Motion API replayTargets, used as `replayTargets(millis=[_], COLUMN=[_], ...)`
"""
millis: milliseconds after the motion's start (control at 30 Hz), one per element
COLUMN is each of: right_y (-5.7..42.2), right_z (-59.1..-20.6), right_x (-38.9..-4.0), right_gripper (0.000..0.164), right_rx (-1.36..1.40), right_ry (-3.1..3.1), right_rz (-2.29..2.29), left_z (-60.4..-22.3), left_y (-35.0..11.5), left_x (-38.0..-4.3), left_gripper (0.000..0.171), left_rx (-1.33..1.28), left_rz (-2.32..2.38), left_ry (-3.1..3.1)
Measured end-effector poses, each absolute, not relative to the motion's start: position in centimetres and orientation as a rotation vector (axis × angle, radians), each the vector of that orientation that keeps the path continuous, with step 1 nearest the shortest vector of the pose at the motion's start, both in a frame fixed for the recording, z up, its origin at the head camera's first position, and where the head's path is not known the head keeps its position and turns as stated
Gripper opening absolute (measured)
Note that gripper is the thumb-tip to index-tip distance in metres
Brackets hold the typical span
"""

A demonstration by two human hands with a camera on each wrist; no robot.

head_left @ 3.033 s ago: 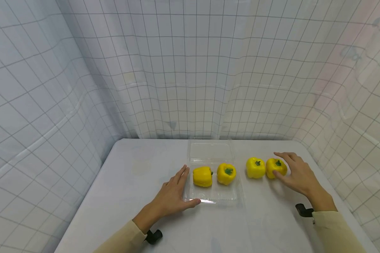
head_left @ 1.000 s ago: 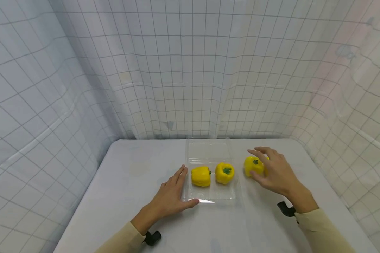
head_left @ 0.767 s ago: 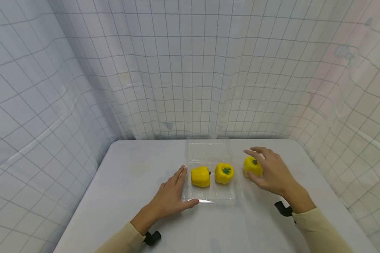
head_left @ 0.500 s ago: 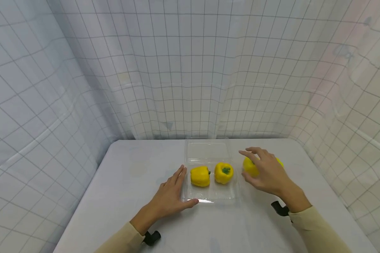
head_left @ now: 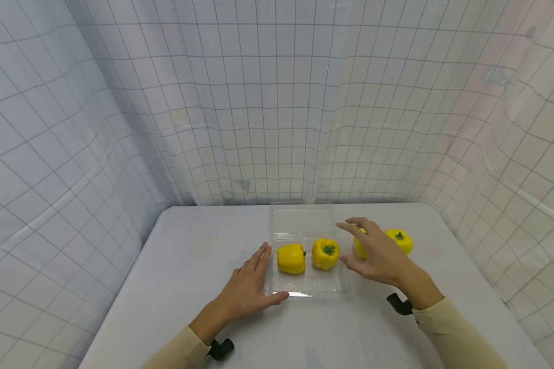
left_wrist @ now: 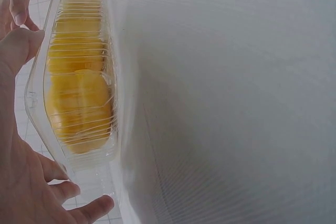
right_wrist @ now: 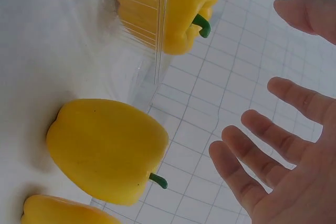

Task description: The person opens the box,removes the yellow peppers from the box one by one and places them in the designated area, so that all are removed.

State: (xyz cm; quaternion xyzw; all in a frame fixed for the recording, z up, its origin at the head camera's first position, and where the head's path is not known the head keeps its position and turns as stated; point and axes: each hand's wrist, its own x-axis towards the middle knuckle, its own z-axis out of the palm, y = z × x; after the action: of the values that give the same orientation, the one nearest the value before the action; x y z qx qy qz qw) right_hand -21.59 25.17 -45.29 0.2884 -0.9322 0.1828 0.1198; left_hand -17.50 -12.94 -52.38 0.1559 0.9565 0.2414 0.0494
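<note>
A clear plastic clamshell container (head_left: 320,284) lies with its lid (head_left: 302,221) folded back. Inside are a yellow bell pepper on its side (head_left: 291,259) and another bell pepper (head_left: 325,254) with its green stem up. My left hand (head_left: 246,289) spreads along the container's left side and front corner, thumb and fingers right at the rim. Over the gap right of the container hovers my right hand (head_left: 374,253), fingers parted and holding nothing. It partly hides one loose bell pepper (head_left: 360,247); a second loose pepper (head_left: 399,241) sits behind it, to the right.
The white tabletop (head_left: 203,241) carries all these things. White gridded curtains (head_left: 268,113) hang at the back and both sides. A black wrist mount (head_left: 221,349) sits at the left cuff, and another mount (head_left: 399,304) at the right.
My right hand has moved left from the far right pepper, across the nearer loose one, toward the container. The left hand has stayed at the container, and the peppers keep their places.
</note>
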Motion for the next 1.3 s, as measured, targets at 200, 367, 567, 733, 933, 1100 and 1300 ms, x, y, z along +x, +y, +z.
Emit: replayTargets(millis=[200, 367, 567, 733, 933, 1100, 1300], right_y=[24.6, 24.0, 23.0, 22.3, 21.5, 21.0, 20.3], right_z=[-45.2, -45.2, -45.0, -45.2, -45.5, -46.0, -46.1], right_x=[-21.8, -21.8, -21.8, -22.0, -22.3, -22.7, -23.0], right_gripper=[0.082, 0.085, 0.087, 0.087, 0.086, 0.088, 0.092], right_rx=[0.905, 0.935, 0.958, 0.989, 0.989, 1.001, 1.006], right_ry=[-2.732, -2.734, -2.79, -2.81, -2.824, -2.85, -2.89], right_rz=[0.56, 0.576, 0.583, 0.567, 0.529, 0.503, 0.466], left_z=[-52.2, -52.2, -52.1, -52.0, -52.0, -52.1, -52.1], left_y=[-12.9, -12.9, -12.8, -12.9, -12.9, -12.9, -12.8], left_x=[-17.5, -17.4, -17.3, -17.2, -17.2, -17.2, -17.2], left_gripper=[0.13, 0.13, 0.13, 0.129, 0.128, 0.129, 0.129], left_rx=[0.476, 0.474, 0.466, 0.474, 0.475, 0.471, 0.468], left_rz=[0.733, 0.734, 0.739, 0.748, 0.757, 0.752, 0.753], left_ry=[2.912, 2.914, 2.913, 2.91, 2.906, 2.905, 2.91])
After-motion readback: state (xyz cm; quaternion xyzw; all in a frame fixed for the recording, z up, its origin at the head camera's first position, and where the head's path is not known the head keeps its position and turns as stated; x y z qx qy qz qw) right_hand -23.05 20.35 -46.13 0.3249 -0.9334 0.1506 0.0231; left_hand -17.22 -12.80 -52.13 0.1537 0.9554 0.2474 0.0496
